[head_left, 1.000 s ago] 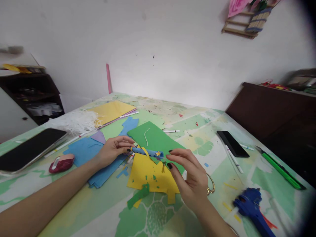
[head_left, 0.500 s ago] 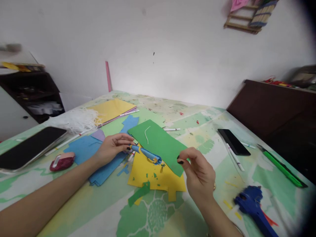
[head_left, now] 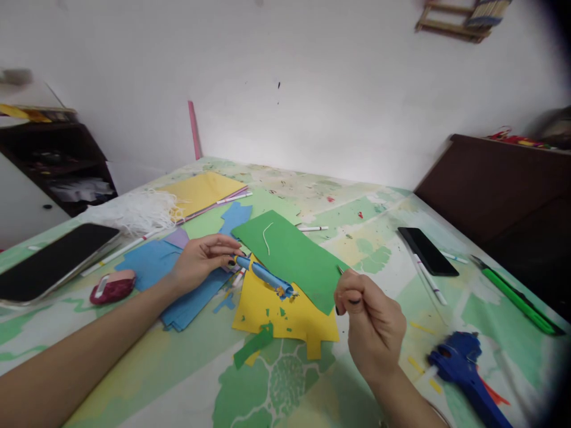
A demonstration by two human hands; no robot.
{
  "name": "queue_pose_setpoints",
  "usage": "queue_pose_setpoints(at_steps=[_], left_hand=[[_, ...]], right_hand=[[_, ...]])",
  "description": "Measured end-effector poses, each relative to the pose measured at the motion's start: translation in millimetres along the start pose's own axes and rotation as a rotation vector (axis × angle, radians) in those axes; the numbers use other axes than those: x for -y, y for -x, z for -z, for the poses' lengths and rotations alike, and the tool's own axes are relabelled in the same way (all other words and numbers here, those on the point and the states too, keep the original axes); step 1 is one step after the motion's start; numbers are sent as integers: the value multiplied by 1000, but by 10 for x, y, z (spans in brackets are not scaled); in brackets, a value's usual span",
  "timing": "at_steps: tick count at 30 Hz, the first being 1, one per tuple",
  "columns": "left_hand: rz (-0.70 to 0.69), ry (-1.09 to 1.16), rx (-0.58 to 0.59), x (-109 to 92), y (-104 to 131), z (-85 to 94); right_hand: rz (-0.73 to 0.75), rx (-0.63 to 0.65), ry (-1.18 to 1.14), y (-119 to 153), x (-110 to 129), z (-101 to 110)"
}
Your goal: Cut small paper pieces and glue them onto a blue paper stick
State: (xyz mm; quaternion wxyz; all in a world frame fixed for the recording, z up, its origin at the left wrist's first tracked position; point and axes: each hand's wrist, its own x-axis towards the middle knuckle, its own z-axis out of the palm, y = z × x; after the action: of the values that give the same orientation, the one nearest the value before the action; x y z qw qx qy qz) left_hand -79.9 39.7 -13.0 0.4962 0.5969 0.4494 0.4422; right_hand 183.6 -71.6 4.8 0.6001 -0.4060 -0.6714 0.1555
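Between the fingertips of my left hand (head_left: 207, 260) is one end of a rolled blue paper tube (head_left: 265, 277) with yellow bands and small flower-like bits at its far end. My right hand (head_left: 370, 318) is closed, and a thin pointed tip (head_left: 340, 270) shows above its fingers; the rest of that item is hidden. Beneath the tube lie a green sheet (head_left: 294, 252) with a white string (head_left: 266, 239) on it and a cut yellow sheet (head_left: 272, 318) with green scraps.
Blue sheets (head_left: 154, 264), a maroon object (head_left: 113, 288), a large phone (head_left: 53, 261) and white shredded strands (head_left: 134, 212) lie left. On the right are another phone (head_left: 428, 252), a green cutter (head_left: 517, 300) and a blue glue gun (head_left: 464, 371). Yellow sheets (head_left: 207, 189) lie farther back.
My right hand has moved slightly right and down, and its fingers have curled closed; a thin tip now shows above them. My left hand still holds the tube.
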Motion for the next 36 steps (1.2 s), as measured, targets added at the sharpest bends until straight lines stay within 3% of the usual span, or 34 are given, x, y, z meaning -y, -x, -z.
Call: queue_pose_setpoints(at_steps=[3,9,14,18,27,32,36], left_hand=[[-1,-9,-6,19,-11,12],[11,-20,-34,29,-24,24],[11,-45,-71,16,-39,29],[22,-64,-120,10,-51,40],[50,-33,-251,68,-115,135],[29,-11,-269,74,-126,129],[33,34,-211,96,-107,98]], right_hand=[[-30,-80,-33,-3,26,-26],[-77,-359,-91,-57,52,-44],[-62,-469,-63,-114,54,-16],[-46,-444,-106,-156,50,21],[17,-549,-218,-238,-59,138],[-71,-427,-102,-177,-99,121],[-166,-293,66,-123,-191,96]])
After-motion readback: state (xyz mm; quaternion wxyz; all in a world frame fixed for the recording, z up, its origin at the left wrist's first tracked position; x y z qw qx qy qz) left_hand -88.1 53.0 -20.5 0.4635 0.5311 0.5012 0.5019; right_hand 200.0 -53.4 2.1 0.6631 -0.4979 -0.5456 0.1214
